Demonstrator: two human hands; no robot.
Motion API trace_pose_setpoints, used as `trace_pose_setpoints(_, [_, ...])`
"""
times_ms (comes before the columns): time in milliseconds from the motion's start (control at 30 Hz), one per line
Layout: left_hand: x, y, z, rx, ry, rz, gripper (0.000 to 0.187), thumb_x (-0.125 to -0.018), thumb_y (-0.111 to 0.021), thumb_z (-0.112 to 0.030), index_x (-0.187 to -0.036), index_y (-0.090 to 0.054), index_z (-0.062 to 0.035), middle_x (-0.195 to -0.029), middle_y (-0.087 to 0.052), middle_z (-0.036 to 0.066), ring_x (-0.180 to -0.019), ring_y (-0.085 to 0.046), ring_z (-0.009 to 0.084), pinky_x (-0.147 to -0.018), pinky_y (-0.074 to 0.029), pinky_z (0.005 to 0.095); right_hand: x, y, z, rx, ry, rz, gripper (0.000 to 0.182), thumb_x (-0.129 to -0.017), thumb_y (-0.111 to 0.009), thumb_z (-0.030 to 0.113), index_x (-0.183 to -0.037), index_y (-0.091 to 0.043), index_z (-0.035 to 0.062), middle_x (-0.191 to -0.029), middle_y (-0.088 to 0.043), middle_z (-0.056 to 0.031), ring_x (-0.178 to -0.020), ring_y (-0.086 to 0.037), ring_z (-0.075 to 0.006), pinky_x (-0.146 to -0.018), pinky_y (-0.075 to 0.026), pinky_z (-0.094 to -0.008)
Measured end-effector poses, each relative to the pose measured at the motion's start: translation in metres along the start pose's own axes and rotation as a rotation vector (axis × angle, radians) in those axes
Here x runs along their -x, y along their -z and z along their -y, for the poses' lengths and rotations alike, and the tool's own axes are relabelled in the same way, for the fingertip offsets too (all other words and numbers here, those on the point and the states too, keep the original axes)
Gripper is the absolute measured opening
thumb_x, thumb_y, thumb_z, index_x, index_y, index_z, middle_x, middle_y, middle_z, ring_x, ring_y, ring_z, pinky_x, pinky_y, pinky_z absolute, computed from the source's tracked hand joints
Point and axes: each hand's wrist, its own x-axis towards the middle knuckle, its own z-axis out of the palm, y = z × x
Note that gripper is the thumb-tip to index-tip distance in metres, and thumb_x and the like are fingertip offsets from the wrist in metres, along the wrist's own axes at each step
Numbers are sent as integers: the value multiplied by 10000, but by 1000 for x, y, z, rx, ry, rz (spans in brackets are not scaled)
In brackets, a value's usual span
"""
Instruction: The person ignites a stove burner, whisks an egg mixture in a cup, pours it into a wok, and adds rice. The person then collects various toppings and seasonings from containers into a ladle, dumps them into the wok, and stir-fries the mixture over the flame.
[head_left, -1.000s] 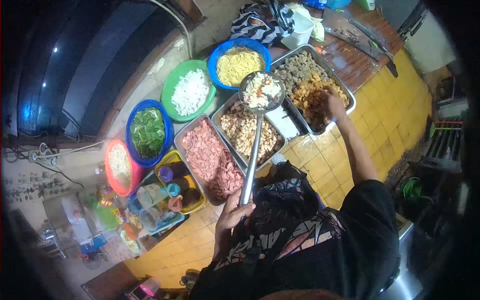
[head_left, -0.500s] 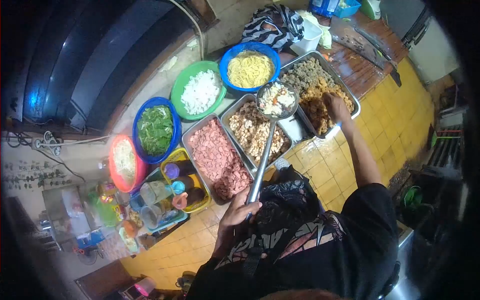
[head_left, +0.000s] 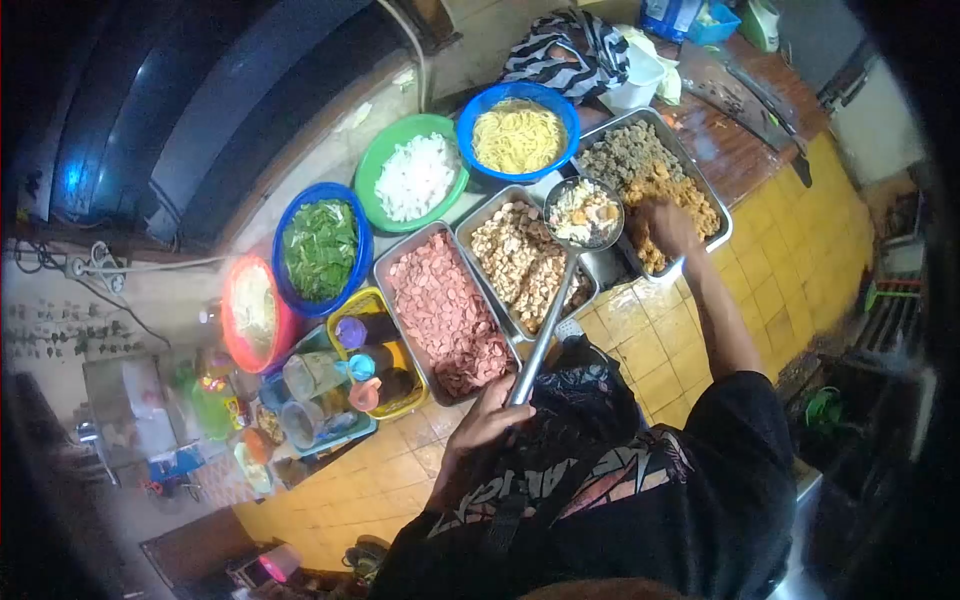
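Observation:
My left hand (head_left: 488, 415) is wrapped round the metal handle of a ladle (head_left: 548, 345). Its round bowl, over the gap between two metal trays, holds pale chopped food (head_left: 578, 215) with an orange-brown piece at the right. My right hand (head_left: 668, 228) reaches down into the right-hand metal tray (head_left: 724, 228), at the orange-brown pieces (head_left: 690, 198); its fingertips are hidden. Greyish pieces (head_left: 625, 155) fill that tray's far part. Under and left of the ladle is a tray of light-brown chopped pieces (head_left: 512, 245), beside a tray of pink slices (head_left: 440, 300).
Behind the trays stand a blue bowl of yellow noodles (head_left: 517, 138), a green bowl of white pieces (head_left: 412, 178), a blue bowl of leafy greens (head_left: 320, 243) and a red bowl (head_left: 285, 330). A yellow basket (head_left: 412, 402) holds lidded containers. A knife (head_left: 755, 92) lies on the wooden table (head_left: 715, 160).
The ladle bowl has moved right, closer to my right hand, and an orange-brown piece now shows in it. My right hand stays at the same tray. The whole view has shifted slightly.

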Motion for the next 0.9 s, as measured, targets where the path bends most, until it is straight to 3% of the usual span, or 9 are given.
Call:
trace_pose_setpoints(33, [1,0,1,-7,11,-19,256,-755,-618,-103,-956,-472,-45,-765,-423,-24,-659,-423,65,-570,-355,215,0,-14,-4,4,12,5,360,-766,-530,139,-1123,-560,111,-1134,-557,-118,-979,-558,-289,-840,-469,-370])
trace_pose_setpoints(100, [4,2,3,19,-11,-31,246,-753,-618,-107,-941,-472,-48,-771,-415,-22,-680,-416,68,-587,-351,220,4,-57,-21,196,348,-412,409,-759,-543,208,-1165,-535,163,-1171,-546,-65,-1057,-511,-260,-882,-445,-340])
trace_pose_setpoints(167, [4,3,6,47,-33,-38,236,-751,-617,-111,-926,-471,-52,-778,-407,-20,-701,-409,71,-604,-346,225,7,-60,-25,107,285,-371,429,-760,-541,257,-1182,-520,182,-1176,-549,-31,-1112,-472,-232,-908,-424,-317])
trace_pose_setpoints(233, [2,7,11,-110,-112,-47,217,-749,-611,-106,-904,-467,-58,-784,-396,-21,-729,-400,78,-626,-335,225,13,-53,-28,268,162,-350,413,-748,-548,271,-1147,-546,168,-1128,-570,-44,-1084,-492,-245,-869,-449,-322])
trace_pose_setpoints(367, [0,4,1,-86,-64,-67,208,-747,-612,-114,-886,-468,-59,-769,-397,-22,-708,-406,85,-613,-336,228,12,-39,-40,-345,135,-357,407,-648,-611,24,-1050,-580,79,-995,-591,-125,-893,-579,-314,-744,-486,-369])
trace_pose_setpoints(500, [-6,1,-9,-32,-9,-69,214,-742,-621,-124,-882,-472,-61,-747,-402,-25,-690,-408,83,-606,-337,229,4,-25,-45,-455,26,-400,328,-705,-586,-30,-1022,-585,58,-890,-613,-144,-782,-594,-328,-708,-490,-344])
trace_pose_setpoints(667, [-18,1,-9,-108,41,-38,212,-738,-621,-112,-886,-476,-67,-727,-410,-29,-686,-407,72,-598,-341,225,16,17,-2,-568,228,-627,297,-753,-574,-5,-1047,-589,38,-924,-606,-188,-815,-600,-335,-712,-475,-362])
trace_pose_setpoints(833, [-24,-3,-6,-121,34,-7,228,-752,-623,-121,-915,-482,-48,-734,-419,-20,-681,-419,79,-592,-356,235,9,21,9,-552,251,-555,325,-732,-560,-41,-1051,-587,17,-910,-598,-212,-821,-599,-333,-708,-476,-358])
trace_pose_setpoints(900, [-27,-3,-3,-153,-13,-27,253,-764,-630,-137,-946,-489,-32,-725,-427,-12,-667,-427,86,-582,-362,241,5,17,-8,-456,176,-537,300,-744,-518,-96,-1008,-608,15,-889,-642,-149,-778,-635,-183,-665,-495,-292])
